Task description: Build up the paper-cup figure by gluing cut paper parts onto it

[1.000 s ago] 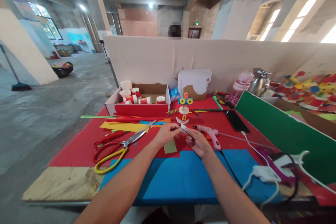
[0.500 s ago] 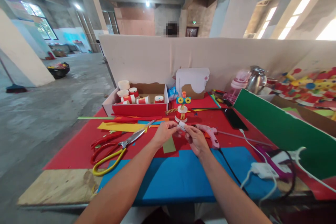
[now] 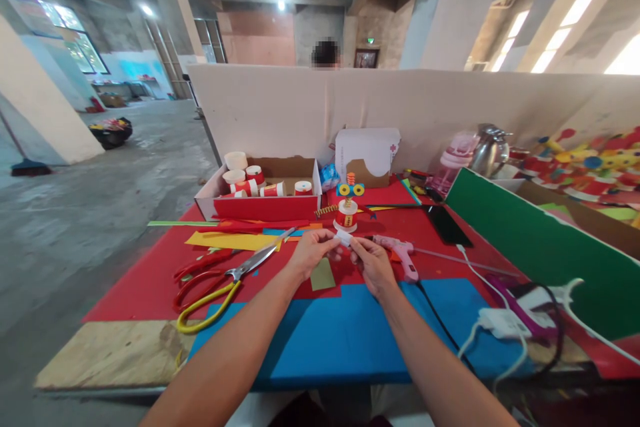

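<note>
Between my fingertips is a small white piece, seemingly paper (image 3: 343,237). My left hand (image 3: 315,252) pinches its left side and my right hand (image 3: 371,263) pinches its right side. Just beyond stands a paper-cup figure (image 3: 345,215) with yellow ring eyes and a coiled spring at its side. A pink hot glue gun (image 3: 404,256) lies to the right of my right hand. To the left of my left hand rest large scissors (image 3: 239,273) with red and yellow handles. An olive paper piece (image 3: 323,275) lies below the hands.
An open box (image 3: 265,208) of paper cups stands at the back left. A phone (image 3: 449,227), a green-sided box (image 3: 525,247) and a power strip with cables (image 3: 505,323) are on the right. Blue sheet (image 3: 330,340) covers the front; yellow strips (image 3: 225,241) lie left.
Both hands stay nearly in place, still pinching the white piece, which has turned slightly and shifted a little left. The other things on the table have not moved.
</note>
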Available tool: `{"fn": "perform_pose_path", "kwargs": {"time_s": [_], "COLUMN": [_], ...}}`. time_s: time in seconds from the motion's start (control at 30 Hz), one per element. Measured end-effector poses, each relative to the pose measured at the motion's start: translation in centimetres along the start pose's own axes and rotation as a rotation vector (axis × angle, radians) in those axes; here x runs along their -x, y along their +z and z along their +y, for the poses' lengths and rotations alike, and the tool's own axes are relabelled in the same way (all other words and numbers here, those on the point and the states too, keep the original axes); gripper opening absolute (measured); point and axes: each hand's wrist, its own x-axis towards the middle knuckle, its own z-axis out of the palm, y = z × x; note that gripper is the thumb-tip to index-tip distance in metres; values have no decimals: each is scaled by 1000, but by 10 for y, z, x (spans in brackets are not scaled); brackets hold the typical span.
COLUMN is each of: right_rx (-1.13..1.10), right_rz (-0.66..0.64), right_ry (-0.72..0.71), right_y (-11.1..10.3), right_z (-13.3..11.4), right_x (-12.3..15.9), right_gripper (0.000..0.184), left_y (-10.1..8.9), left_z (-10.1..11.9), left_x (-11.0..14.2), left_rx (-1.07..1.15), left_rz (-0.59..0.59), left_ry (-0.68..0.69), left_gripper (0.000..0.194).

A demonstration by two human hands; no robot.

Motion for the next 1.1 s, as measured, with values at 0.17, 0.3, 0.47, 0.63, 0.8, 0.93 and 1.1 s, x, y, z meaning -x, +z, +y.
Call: {"fn": "perform_pose_path", "kwargs": {"time_s": [0.17,0.3,0.47,0.63,0.8,0.93,1.1], "right_rx": [87,194,304,415,461,476,133], "right_rz": [-19,15,109,92,73,89,90], "right_ry": [-61,-159,-284,-328,-346,-365,-228], "right_y": [2,7,6,-1,-3,-1,7], "right_z": [2,0,-1,1,2,-1,-3], "right_x": [1,5,6,2,0,2,3], "right_gripper": [34,29,20,19,20,15,27], "left_y": [1,3,4,2,1,1,8], "left_z": [2,2,-3,-5,1,2,-1], "left_x": [0,0,-1,-2,-1,-1,-1], "left_rx": [11,59,48,0,-183,-162,192], "left_rz": [19,49,43,17,26,60,86], "left_ry": [-7,-19,-26,-41,0,23,-46], "left_gripper": [30,29,33,40,37,35,38]}}
